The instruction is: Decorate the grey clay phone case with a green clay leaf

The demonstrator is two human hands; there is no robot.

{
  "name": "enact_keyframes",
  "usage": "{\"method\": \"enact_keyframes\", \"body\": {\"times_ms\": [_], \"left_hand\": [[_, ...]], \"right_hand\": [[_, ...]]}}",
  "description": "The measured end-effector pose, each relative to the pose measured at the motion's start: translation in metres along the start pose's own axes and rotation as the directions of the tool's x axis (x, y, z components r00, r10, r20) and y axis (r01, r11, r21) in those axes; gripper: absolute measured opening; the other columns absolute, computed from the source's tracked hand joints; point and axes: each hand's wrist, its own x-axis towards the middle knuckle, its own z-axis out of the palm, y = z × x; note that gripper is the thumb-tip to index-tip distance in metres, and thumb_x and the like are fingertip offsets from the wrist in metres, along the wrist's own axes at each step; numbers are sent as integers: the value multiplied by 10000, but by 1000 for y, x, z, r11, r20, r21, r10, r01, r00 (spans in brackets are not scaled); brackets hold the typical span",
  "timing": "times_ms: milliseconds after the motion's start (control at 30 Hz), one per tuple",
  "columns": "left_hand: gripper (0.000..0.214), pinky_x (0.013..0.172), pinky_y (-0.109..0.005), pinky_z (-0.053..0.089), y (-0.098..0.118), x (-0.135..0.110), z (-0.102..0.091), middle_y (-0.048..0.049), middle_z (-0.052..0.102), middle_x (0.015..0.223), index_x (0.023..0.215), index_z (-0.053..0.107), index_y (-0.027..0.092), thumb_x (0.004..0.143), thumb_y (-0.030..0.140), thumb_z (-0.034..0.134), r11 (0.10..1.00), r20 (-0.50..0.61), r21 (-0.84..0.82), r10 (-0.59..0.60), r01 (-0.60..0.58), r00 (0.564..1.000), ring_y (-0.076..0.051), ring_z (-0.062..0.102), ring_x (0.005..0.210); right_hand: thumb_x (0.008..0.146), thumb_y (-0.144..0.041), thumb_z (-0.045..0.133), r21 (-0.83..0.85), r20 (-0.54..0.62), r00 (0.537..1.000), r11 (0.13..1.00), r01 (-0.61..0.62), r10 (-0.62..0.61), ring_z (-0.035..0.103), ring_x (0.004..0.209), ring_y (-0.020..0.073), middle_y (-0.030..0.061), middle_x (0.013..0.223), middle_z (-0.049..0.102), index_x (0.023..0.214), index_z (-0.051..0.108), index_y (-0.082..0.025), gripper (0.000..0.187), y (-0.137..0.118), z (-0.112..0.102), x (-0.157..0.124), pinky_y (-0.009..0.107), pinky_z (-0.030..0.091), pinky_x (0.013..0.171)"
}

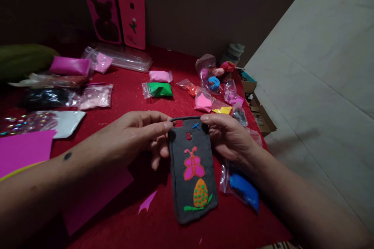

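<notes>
Left hand [137, 132] and right hand [230, 136] each pinch a top corner of the grey phone case [193, 171] at frame centre (pink butterfly, orange egg in clay on it), held over the red table [152, 218], a blue clay bag [244, 188] just right, a green clay bag [159, 89] above.

A red cloth [163, 225] covers the table. At the back, a bear-patterned pink case [102, 9] and a flower-patterned pink case [132, 17] lean upright, side by side, against the dark wall. Just in front of them lies a stack of clear cases [128, 59]. A bag of green clay [159, 90] sits mid-table, with a bag of pink clay [160, 76] just behind it. A bag of blue clay [244, 191] lies near the right edge, and a magenta sheet [23, 149] lies at the far left.
</notes>
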Motion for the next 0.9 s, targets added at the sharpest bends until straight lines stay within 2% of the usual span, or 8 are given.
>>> {"method": "enact_keyframes", "body": {"times_ms": [200,267,367,633,800,900], "left_hand": [[334,424,-213,501,2,-3,5,-7,663,600,915,649,174,812,472,760,1000,-6,-26,8,-8,1000,-140,612,454],[319,425,-211,501,4,-2,6,-6,660,597,904,651,172,812,457,761,1000,-12,-25,4,-4,1000,-139,612,454],[313,426,-225,512,7,-2,7,-6,660,598,919,659,174,802,441,773,999,-18,-37,7,-8,1000,-143,609,455],[283,416,-231,515,4,-1,6,-15,662,598,912,674,177,798,415,779,999,-22,-44,19,-20,1000,-152,614,453],[273,412,-221,517,6,-1,8,-12,652,576,892,677,163,807,404,772,998,-27,-46,30,-31,999,-137,595,445],[284,415,-222,523,6,0,8,-13,659,583,872,674,164,799,415,782,998,-20,-53,29,-30,999,-139,605,447]], "right_hand": [[559,-134,773,15,87,996,1000,-19,17,525,520,67,-11,601,610,592,645,-141,132,0,-3,-1,196,443,555],[569,-135,777,4,111,993,1000,-29,28,571,549,91,-2,615,626,580,614,-154,165,0,-4,0,216,479,595],[599,-153,784,-29,143,988,998,-52,56,631,594,130,23,647,680,634,649,-155,139,2,-5,0,260,523,656],[613,-171,795,-67,145,989,997,-34,43,649,576,132,39,644,707,672,704,-137,114,3,-7,0,261,529,653],[620,-165,765,-42,137,990,999,-11,16,635,592,130,27,646,686,596,656,-159,112,1,-5,-2,260,512,650],[606,-157,768,-56,143,989,998,-25,33,641,585,131,35,662,696,631,677,-148,94,0,-5,-2,265,522,650]]}}
